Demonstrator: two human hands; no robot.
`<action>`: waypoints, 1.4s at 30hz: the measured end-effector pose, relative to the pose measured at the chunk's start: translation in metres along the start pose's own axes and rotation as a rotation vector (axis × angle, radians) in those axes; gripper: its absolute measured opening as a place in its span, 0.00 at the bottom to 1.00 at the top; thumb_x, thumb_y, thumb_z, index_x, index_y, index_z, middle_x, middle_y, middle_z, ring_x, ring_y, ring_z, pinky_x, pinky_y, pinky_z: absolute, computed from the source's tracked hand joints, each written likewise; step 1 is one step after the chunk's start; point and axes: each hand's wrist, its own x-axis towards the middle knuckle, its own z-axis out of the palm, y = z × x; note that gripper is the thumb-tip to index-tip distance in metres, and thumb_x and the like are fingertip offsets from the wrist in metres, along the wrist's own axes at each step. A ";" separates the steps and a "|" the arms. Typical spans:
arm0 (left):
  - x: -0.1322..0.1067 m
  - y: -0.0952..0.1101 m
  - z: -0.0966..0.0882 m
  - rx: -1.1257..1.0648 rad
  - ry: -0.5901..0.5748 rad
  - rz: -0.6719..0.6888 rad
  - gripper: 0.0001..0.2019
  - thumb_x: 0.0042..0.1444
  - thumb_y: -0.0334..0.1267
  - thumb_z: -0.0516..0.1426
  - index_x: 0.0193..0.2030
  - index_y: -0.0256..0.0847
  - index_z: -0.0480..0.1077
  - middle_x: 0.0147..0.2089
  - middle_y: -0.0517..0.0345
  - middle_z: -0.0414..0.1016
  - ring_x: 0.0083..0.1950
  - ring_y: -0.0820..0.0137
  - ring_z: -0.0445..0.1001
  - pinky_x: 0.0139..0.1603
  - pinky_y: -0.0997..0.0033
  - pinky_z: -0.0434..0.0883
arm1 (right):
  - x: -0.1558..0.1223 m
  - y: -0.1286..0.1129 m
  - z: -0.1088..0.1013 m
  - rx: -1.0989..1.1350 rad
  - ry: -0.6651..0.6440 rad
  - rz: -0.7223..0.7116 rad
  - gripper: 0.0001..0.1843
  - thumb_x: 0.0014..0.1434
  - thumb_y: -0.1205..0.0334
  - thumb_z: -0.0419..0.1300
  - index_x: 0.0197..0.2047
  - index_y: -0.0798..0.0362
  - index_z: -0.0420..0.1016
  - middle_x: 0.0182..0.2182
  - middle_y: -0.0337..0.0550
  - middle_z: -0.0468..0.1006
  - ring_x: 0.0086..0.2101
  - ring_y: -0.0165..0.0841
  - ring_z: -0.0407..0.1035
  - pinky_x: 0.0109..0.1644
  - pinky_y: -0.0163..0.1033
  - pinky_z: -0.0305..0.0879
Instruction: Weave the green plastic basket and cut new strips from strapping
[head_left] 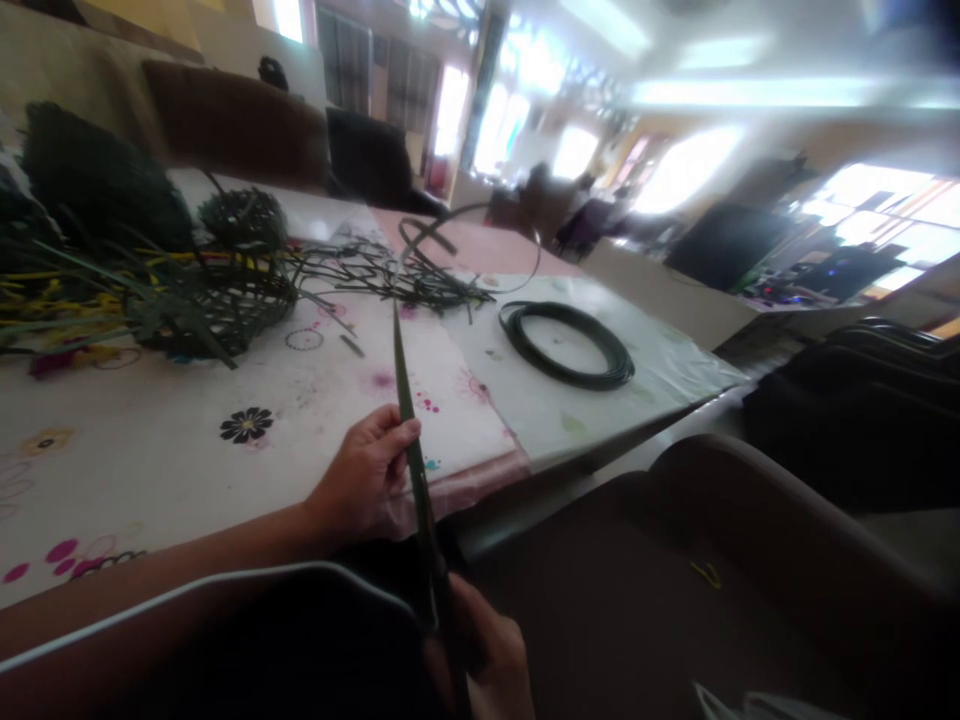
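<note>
My left hand (375, 455) is closed, pinching a long flat dark green strip (403, 375) between thumb and fingers over the table's front edge. The strip's tip points up and away; its lower end runs down toward my right hand (491, 650). That hand is wrapped around a dark tool (441, 590) that looks like scissors, its upper part meeting the strip. Shadow and blur hide exactly where the two touch. A short cut piece of strip (352, 346) lies on the tablecloth beyond my left hand.
A coil of dark green strip (570, 345) lies on the table at right. Woven green baskets (217, 310), yellow strips (45, 310) and a tangle of cut strips (420, 285) cover the back left. A white cable (225, 578) crosses my left forearm. A brown chair (675, 560) stands at right.
</note>
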 end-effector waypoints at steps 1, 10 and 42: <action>0.000 0.000 0.000 -0.009 -0.001 0.001 0.11 0.57 0.40 0.61 0.31 0.40 0.62 0.16 0.70 0.56 0.14 0.82 0.52 0.14 0.83 0.52 | 0.000 -0.003 0.000 0.010 -0.008 0.022 0.25 0.52 0.53 0.66 0.51 0.55 0.77 0.30 0.44 0.81 0.23 0.30 0.72 0.29 0.30 0.70; -0.004 -0.010 0.000 0.068 -0.057 0.035 0.11 0.58 0.41 0.61 0.33 0.40 0.62 0.17 0.70 0.57 0.16 0.82 0.54 0.15 0.83 0.55 | 0.008 -0.018 -0.003 0.044 -0.041 0.052 0.27 0.51 0.51 0.68 0.52 0.55 0.76 0.34 0.47 0.82 0.31 0.36 0.76 0.36 0.34 0.73; -0.006 -0.004 0.005 0.085 0.074 0.054 0.12 0.54 0.42 0.62 0.31 0.41 0.63 0.16 0.71 0.55 0.14 0.82 0.52 0.13 0.83 0.53 | 0.000 -0.013 0.006 0.012 0.008 0.058 0.23 0.54 0.51 0.65 0.50 0.55 0.77 0.29 0.43 0.80 0.24 0.31 0.73 0.30 0.30 0.71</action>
